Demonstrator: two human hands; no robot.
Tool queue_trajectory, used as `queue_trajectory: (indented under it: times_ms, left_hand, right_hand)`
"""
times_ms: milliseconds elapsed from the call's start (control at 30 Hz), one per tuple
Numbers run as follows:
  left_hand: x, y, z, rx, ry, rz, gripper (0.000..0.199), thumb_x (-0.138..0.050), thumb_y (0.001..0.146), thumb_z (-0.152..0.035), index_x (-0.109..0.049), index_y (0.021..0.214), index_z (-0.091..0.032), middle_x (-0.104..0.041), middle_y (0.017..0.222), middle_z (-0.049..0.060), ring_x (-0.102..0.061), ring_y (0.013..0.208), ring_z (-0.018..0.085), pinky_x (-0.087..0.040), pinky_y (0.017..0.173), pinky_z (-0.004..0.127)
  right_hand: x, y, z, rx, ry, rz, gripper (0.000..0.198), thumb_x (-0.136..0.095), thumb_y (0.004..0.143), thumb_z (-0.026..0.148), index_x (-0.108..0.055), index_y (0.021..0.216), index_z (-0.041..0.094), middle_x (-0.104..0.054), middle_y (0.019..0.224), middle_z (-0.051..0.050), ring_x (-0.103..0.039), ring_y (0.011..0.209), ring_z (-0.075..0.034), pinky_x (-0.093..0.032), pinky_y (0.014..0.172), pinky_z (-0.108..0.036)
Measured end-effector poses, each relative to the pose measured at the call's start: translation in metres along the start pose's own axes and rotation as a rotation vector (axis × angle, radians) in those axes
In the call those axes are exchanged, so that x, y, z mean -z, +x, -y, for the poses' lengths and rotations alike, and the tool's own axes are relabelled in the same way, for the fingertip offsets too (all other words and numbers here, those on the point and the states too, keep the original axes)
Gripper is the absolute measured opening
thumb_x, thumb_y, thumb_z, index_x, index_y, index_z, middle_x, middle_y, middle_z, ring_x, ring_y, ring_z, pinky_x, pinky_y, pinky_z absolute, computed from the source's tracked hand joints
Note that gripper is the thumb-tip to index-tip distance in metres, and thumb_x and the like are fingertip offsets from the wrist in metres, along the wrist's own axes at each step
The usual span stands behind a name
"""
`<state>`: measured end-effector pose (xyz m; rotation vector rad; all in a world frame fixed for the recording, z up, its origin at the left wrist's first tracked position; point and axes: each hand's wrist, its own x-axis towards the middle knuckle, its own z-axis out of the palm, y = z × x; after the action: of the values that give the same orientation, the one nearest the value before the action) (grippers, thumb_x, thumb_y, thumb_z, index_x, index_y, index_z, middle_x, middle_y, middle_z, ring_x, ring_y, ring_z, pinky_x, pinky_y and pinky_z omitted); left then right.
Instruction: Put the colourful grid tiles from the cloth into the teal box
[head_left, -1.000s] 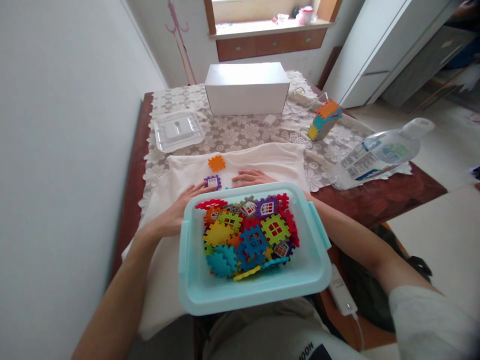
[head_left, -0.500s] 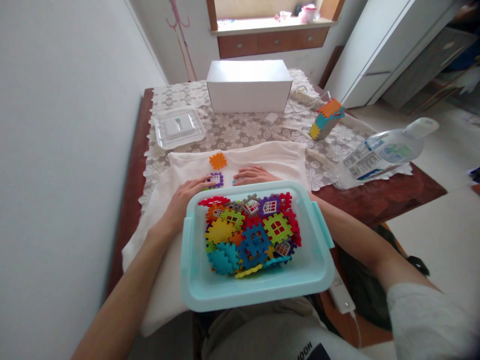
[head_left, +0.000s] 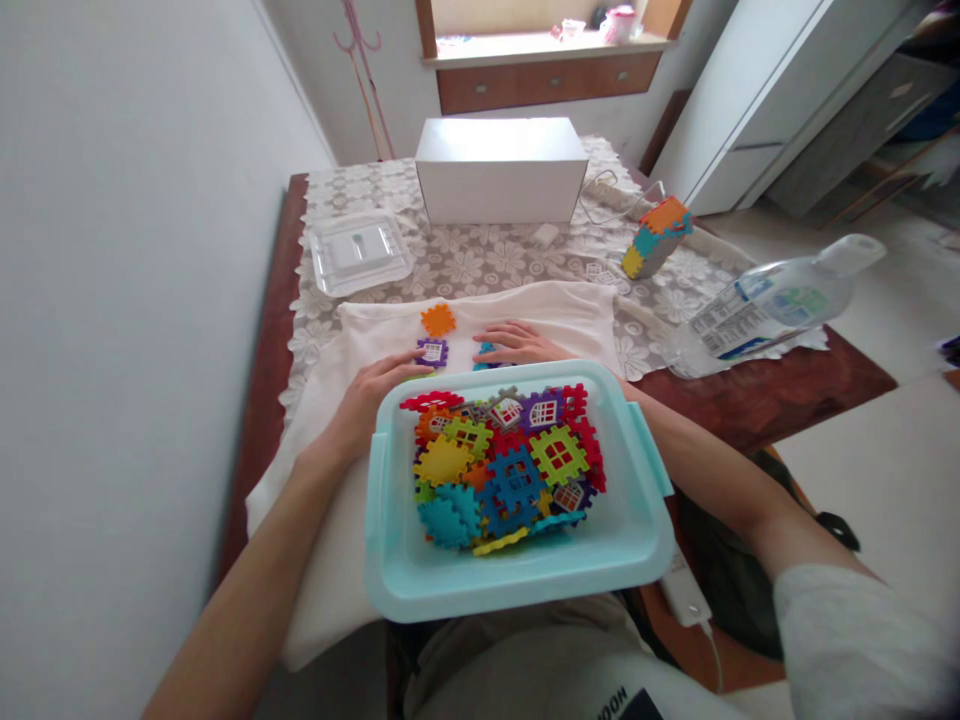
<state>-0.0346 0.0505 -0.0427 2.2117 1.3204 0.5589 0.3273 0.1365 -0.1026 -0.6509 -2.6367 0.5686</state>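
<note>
My left hand [head_left: 380,388] lies on the white cloth, fingers stretched out, their tips at the lower left edge of a purple window tile [head_left: 432,352]. A green tile shows only as a sliver under those fingers. Over a blue tile [head_left: 484,353] my right hand [head_left: 525,343] rests with its fingers spread, covering part of it. An orange notched tile [head_left: 438,320] sits on the cloth beyond the purple one. Close to me, a light-blue plastic tub [head_left: 630,545] holds many coloured interlocking tiles [head_left: 514,475]; its far rim hides part of my right hand.
A white box [head_left: 502,190] stands at the back of the table, with a clear plastic lid [head_left: 360,255] to its left. To the right are a block built of tiles [head_left: 656,237] and a large clear bottle [head_left: 772,305] leaning over the table edge. A wall runs along the left.
The fingers of my right hand have shifted slightly up and right and spread, so more of the blue tile shows. My left hand has stayed nearly in place.
</note>
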Motion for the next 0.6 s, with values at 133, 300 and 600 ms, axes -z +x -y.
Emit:
queue_trajectory:
  times_ms: [133, 300, 600]
  left_hand:
    - [0.005, 0.0, -0.004, 0.007, -0.02, -0.028, 0.045, -0.074, 0.095, -0.047, -0.087, 0.131, -0.023, -0.076, 0.159, 0.016, -0.074, 0.144, 0.04, -0.053, 0.132, 0.059]
    - [0.017, -0.004, -0.002, -0.041, -0.008, 0.152, 0.066, -0.074, 0.094, -0.07, -0.084, 0.141, -0.024, -0.062, 0.176, 0.016, -0.048, 0.171, 0.045, -0.032, 0.145, 0.064]
    - [0.028, -0.008, -0.008, 0.006, 0.028, 0.275, 0.07, -0.072, 0.095, -0.072, -0.08, 0.149, -0.028, -0.05, 0.185, 0.013, -0.041, 0.175, 0.049, -0.025, 0.145, 0.073]
  right_hand:
    - [0.005, 0.0, -0.005, -0.034, 0.026, 0.009, 0.057, -0.079, 0.106, 0.038, -0.068, 0.161, 0.027, -0.058, 0.179, -0.014, -0.046, 0.17, -0.031, -0.028, 0.147, -0.057]
    - [0.014, -0.002, -0.005, -0.1, 0.061, -0.037, 0.059, -0.084, 0.101, 0.04, -0.07, 0.157, 0.025, -0.061, 0.175, -0.016, -0.051, 0.168, -0.035, -0.039, 0.142, -0.059]
    - [0.03, -0.003, 0.03, -0.277, 0.014, -0.228, 0.04, -0.051, 0.121, 0.039, -0.083, 0.137, 0.021, -0.082, 0.148, -0.014, -0.073, 0.145, -0.03, -0.054, 0.13, -0.052]
